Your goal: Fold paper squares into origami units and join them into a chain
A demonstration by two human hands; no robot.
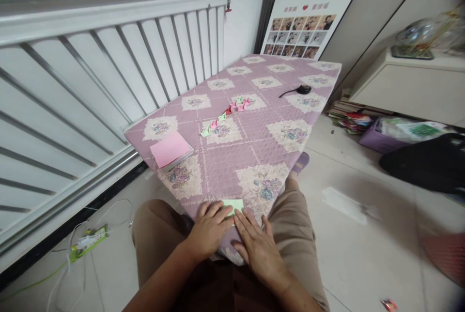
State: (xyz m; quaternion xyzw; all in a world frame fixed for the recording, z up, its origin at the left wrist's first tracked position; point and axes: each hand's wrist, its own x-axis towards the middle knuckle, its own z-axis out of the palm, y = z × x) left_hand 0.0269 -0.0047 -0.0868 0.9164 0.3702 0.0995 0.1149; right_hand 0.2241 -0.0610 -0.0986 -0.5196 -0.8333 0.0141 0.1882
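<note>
A small light-green sheet of paper (pixel 233 203) lies flat at the near end of the cloth-covered table. My left hand (pixel 209 228) rests on its left side, palm down with fingers stretched out. From the right, my right hand (pixel 258 241) lies flat with its fingertips on the paper's lower right part. Both hands cover some of the sheet, so its lower edge is partly hidden. To the upper left sits a stack of square paper (pixel 170 149), pink on top. Several small folded paper pieces (pixel 222 117) in green, pink and red form a slanting row farther up the table.
The purple flowered tablecloth (pixel 225 166) narrows toward me. A black ladle-like object (pixel 303 89) lies at the far right. A white radiator (pixel 145 55) runs along the left, and a power strip (pixel 89 243) with cables is on the floor. A photo board (pixel 308 26) leans behind the table.
</note>
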